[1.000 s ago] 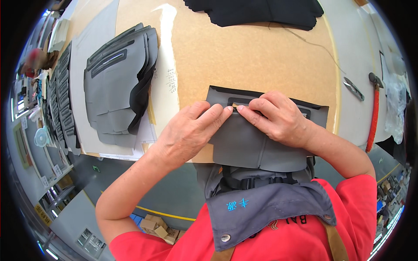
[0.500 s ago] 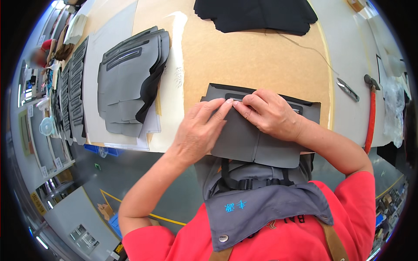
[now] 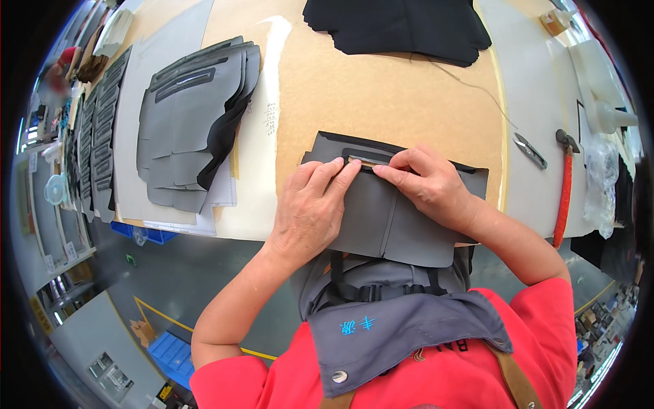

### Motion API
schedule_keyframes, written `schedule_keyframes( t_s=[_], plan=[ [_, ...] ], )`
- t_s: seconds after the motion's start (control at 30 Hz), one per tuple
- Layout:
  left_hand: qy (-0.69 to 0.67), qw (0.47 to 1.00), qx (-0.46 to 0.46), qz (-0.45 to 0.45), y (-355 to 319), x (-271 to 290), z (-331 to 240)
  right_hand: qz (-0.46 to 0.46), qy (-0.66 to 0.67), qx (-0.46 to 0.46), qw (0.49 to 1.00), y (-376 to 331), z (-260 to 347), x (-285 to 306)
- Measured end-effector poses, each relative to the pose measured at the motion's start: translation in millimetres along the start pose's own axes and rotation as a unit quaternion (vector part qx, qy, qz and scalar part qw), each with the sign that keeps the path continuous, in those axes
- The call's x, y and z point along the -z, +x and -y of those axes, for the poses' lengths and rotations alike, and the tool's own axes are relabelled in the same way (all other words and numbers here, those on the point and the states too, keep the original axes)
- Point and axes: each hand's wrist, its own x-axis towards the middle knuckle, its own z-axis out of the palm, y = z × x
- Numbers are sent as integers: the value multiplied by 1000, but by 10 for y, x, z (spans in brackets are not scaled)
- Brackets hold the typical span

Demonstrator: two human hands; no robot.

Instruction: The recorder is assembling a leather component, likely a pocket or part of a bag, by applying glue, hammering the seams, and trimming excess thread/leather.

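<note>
A grey panel with a black top edge lies in front of me, its lower part hanging over the table's front edge. Near its top runs a long slot with a dark border, partly covered by my fingers. My left hand is closed at the slot's left part, thumb and fingertip on its lower border. Close by on the right, my right hand pinches that same border between thumb and bent forefinger. A short stretch of the slot shows between the two hands.
Left of the panel lies a stack of similar grey panels, with more rows of pieces beyond. A black fabric stack sits at the far side. To the right are snips and a red-handled hammer beside clear plastic.
My right hand has shifted slightly right along the slot, away from the left fingertips, so more of the slot shows. The whole view has shifted slightly.
</note>
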Motion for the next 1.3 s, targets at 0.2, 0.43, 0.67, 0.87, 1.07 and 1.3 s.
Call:
schedule_keyframes(
  t_s=[0.2, 0.43, 0.67, 0.87, 1.07, 1.3],
  plan=[
    [46, 999, -17, 7, 19, 23, -72, 11, -66, 54, 996, 1, 38, 47],
    [13, 999, -14, 33, 13, -65, -173, 12, -13, 7, 1000, -70, 12, 55],
    [47, 999, -21, 18, 44, -99, -263, -3, 6, -31, 999, -86, 44, 76],
    [51, 998, -19, 9, 8, -135, -316, 37, -58, 30, 997, -130, 42, 170],
    [41, 999, -19, 21, 29, -174, -423, -11, 10, -48, 999, -254, 37, 142],
    [40, 999, -12, 7, -11, -230, -433, 13, -33, 4, 999, -269, 65, 182]
  ],
)
